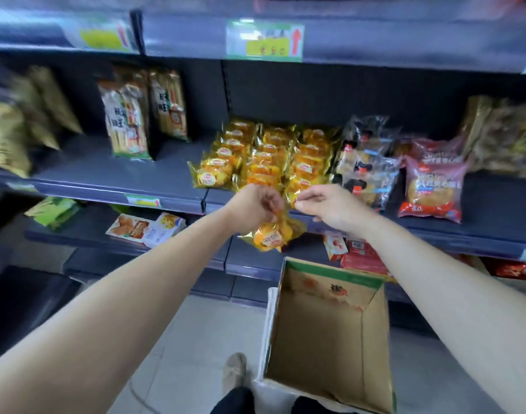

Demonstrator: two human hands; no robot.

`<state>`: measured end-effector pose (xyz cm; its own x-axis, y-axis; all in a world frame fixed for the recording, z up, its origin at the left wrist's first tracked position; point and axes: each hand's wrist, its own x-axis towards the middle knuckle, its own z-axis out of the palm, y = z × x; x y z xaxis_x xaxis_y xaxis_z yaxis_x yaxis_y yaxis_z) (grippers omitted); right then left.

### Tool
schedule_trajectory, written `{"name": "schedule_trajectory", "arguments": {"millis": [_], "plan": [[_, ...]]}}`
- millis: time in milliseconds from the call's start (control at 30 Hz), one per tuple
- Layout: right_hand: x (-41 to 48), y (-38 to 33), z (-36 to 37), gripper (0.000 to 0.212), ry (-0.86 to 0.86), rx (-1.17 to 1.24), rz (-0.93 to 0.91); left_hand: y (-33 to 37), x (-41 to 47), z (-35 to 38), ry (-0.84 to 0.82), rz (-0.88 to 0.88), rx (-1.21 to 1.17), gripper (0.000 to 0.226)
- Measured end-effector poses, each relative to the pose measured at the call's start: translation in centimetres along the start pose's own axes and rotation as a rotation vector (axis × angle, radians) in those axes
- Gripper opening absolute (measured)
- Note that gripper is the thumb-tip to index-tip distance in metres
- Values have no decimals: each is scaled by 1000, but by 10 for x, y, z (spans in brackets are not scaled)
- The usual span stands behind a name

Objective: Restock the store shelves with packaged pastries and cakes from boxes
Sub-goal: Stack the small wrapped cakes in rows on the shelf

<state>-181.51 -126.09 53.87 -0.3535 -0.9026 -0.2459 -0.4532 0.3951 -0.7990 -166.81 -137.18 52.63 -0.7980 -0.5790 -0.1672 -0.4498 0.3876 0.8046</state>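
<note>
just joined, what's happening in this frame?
A person is stocking yellow pastry packs on the shelf. The left hand grips a bunch of packs hanging below the shelf edge. The right hand pinches the wrapper of a front pack in the rows already shelved. The box on the floor looks empty.

The shelf lies bare left of yellow cake packs (dark packs crowd right).
</note>
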Motion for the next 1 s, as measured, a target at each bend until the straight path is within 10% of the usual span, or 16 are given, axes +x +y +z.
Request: {"name": "schedule_trajectory", "arguments": {"millis": [333,633,1000], "plan": [[69,-61,42,28,87,-30,-37,-56,9,-102,295,-108,-410,47],[113,-74,80,23,73,-52,8,-148,25,-120,585,-449,-926,21],[152,-63,119,22,199,-252,120,-174,54,-93,502,-510,250,10]]}}
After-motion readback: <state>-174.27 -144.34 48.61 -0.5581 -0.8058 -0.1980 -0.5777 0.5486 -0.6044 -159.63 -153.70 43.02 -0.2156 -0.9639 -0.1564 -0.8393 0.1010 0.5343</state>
